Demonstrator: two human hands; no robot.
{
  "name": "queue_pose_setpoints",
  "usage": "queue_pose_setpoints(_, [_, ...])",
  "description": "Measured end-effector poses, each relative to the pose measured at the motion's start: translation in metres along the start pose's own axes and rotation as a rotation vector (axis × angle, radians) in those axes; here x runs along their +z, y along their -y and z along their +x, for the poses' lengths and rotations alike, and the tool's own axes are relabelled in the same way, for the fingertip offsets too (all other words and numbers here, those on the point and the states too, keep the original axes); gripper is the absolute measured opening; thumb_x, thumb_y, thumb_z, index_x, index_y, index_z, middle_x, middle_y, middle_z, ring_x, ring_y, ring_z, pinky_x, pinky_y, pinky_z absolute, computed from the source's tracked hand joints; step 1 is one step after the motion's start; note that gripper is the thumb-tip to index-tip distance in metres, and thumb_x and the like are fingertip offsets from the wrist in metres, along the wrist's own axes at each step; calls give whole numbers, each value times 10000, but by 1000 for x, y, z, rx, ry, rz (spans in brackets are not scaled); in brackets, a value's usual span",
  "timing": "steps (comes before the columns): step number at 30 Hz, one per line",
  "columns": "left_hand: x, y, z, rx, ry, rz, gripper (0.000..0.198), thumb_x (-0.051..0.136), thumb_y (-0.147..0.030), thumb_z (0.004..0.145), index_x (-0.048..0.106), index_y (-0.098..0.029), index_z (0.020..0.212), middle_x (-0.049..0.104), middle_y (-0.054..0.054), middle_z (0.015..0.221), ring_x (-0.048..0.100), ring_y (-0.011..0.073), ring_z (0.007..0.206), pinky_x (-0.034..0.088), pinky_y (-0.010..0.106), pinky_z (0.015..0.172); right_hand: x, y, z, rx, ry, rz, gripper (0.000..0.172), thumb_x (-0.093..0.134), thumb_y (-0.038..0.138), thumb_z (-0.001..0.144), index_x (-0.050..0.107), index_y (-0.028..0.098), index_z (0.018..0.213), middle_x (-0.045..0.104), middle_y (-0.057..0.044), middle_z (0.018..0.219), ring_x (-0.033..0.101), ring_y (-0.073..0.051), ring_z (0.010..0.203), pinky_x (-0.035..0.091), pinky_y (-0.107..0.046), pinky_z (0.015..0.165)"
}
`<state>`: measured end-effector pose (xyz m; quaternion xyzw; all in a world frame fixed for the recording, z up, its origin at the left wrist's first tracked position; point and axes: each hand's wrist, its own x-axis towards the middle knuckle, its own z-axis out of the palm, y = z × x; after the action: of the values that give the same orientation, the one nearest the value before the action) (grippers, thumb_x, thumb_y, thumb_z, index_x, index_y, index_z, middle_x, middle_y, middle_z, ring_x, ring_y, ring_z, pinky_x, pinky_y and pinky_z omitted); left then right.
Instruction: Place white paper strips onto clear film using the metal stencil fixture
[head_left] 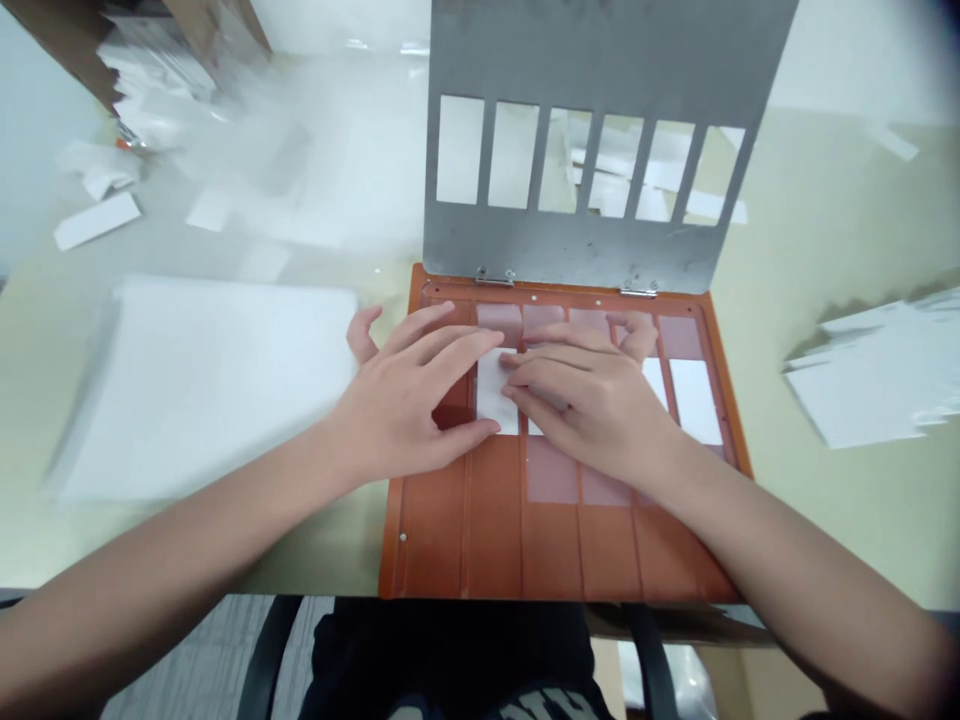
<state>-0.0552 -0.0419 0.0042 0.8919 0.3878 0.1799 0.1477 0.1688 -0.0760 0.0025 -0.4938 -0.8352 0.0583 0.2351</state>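
"As you're closer to the desk, what's that at the far left?"

"Loose white paper strips [97,215], scattered on a pale green tabletop [825,250]. Below them is a broad, squared stack of white sheets [202,390], a little blurred."

"Next to that stack, what's the left hand [409,395] doing?"

"It's lying flat and open, fingers spread, not clenched. Its fingertips rest on a white paper slip [491,390], which sits in a column of an orange plastic tray [450,540], among pinkish translucent pockets [551,470]."

"And the right hand [585,395]?"

"Open as well, with its fingers stretched left, their tips meeting the same slip from the other side. Neither hand is pinching it, as far as I can see."

"What's beyond them?"

"A steel plate [600,60] with six rectangular windows stands hinged to the tray's far edge. Two more white slips [694,400] lie in the tray's right-hand columns, and past the tray, a ragged pile of white strips [877,370] sits on the table."
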Motion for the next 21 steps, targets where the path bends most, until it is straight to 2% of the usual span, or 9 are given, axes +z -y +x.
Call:
queue_pose_setpoints(3, [0, -6, -6, 63, -91, 66, 478, 642, -439, 889, 546, -294, 1334, 696, 69, 1305, 551, 367, 1318, 136, 642, 1163, 1, -1, 1, -9, -20, 7, 189, 561, 231, 978, 688, 236, 839, 792, 15, 940, 690, -265, 1053, 212, -540, 1024])
queue_pose_setpoints(6, [1, -17, -16, 241, -147, 133, 289, 581, -249, 931, 623, -272, 1216, 741, 38, 1179, 625, 298, 1215, 243, 560, 1133, 2, -2, 1, -25, -42, 9, 158, 580, 203, 965, 693, 233, 858, 794, 24, 932, 701, -251, 1039, 212, -527, 1034])
queue_pose_setpoints(8, [2, -27, -23, 374, -148, 177, 202, 561, -228, 949, 678, -220, 1113, 760, 31, 1088, 661, 263, 1121, 340, 497, 1061, 2, -2, 1, -32, -50, 5, 140, 585, 198, 965, 696, 235, 888, 797, 24, 956, 704, -245, 1046, 224, -514, 1036])
queue_pose_setpoints(10, [2, -37, -28, 386, -75, 255, 286, 527, -334, 991, 698, -154, 1132, 751, 72, 1171, 660, 253, 1113, 385, 452, 1014, 2, -2, 0, -41, -65, 0, 128, 591, 197, 966, 693, 232, 896, 798, 24, 960, 705, -241, 1048, 234, -504, 1038])
queue_pose_setpoints(13, [3, -45, -33, 382, -29, 309, 444, 537, -444, 991, 685, -82, 1200, 730, 104, 1242, 651, 260, 1136, 404, 430, 996, 2, -2, 0, -56, -73, -13, 101, 612, 177, 955, 684, 217, 897, 798, 32, 950, 711, -232, 1043, 221, -493, 1053])
queue_pose_setpoints(21, [7, -45, -40, 367, -17, 345, 526, 520, -528, 993, 686, -86, 1226, 718, 89, 1280, 633, 269, 1171, 388, 444, 1023, 1, -1, 0, -60, -73, -32, 72, 629, 202, 953, 670, 221, 898, 800, 33, 961, 719, -227, 1040, 213, -459, 1042])
